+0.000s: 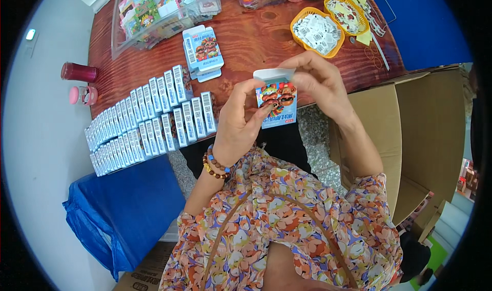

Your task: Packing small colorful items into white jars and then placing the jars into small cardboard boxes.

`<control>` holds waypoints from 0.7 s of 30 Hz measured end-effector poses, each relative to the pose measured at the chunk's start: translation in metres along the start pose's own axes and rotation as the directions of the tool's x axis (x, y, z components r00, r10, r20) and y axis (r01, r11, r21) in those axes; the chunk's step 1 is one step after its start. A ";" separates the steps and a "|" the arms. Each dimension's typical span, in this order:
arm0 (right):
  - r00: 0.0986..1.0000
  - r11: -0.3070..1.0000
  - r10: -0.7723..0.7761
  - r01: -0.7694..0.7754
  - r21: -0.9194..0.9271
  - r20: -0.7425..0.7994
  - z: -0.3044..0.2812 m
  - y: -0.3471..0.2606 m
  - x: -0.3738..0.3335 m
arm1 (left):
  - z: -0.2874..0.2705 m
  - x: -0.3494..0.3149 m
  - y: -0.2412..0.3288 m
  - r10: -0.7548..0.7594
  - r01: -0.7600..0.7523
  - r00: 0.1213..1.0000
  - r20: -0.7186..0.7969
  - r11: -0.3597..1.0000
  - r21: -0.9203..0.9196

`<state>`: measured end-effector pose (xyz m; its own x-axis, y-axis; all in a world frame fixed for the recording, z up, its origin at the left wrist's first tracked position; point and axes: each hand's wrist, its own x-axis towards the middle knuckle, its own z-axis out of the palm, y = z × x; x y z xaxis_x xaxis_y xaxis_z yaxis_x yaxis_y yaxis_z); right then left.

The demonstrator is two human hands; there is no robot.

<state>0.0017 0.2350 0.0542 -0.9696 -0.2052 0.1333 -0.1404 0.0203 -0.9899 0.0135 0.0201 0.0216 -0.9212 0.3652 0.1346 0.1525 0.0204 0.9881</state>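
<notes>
A small light-blue printed box [279, 104] with cartoon figures is held up in front of me, just off the table's near edge. My left hand [241, 114] grips its left side, thumb across the front and fingers behind. At its top a white flap [274, 74] stands up. My right hand [320, 83] is at the upper right corner, its fingers bent around the flap's edge; the fingertips are slightly blurred. Farther off to the left lie flattened boxes [205, 52] of the same print, stacked on the table.
Two long rows of upright boxes [154, 116] line the table's left front. Behind stand clear bins [169, 19] of colourful packets. Yellow baskets [335, 47] with small white pieces sit at the far right. A large open carton [379, 137] is on my right; a red-lidded jar [79, 72] stands left.
</notes>
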 end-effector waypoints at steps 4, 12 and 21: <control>0.988 0.992 0.117 -0.121 0.031 0.100 -0.011 0.006 0.017 | 0.000 0.000 -0.004 0.030 -0.030 1.000 -0.004 1.000 0.008; 0.943 0.974 0.213 -0.185 -0.129 0.256 -0.021 -0.007 0.022 | 0.000 -0.003 -0.008 0.020 -0.020 1.000 -0.001 0.999 -0.047; 0.975 0.910 0.156 -0.081 -0.407 0.155 -0.010 -0.009 0.014 | 0.001 -0.001 -0.011 -0.086 0.085 0.996 -0.011 0.994 -0.070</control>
<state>-0.0122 0.2417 0.0654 -0.9366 -0.3489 -0.0323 -0.1306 0.4331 -0.8919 0.0130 0.0201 0.0109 -0.9346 0.3522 0.0499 0.0479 -0.0143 0.9987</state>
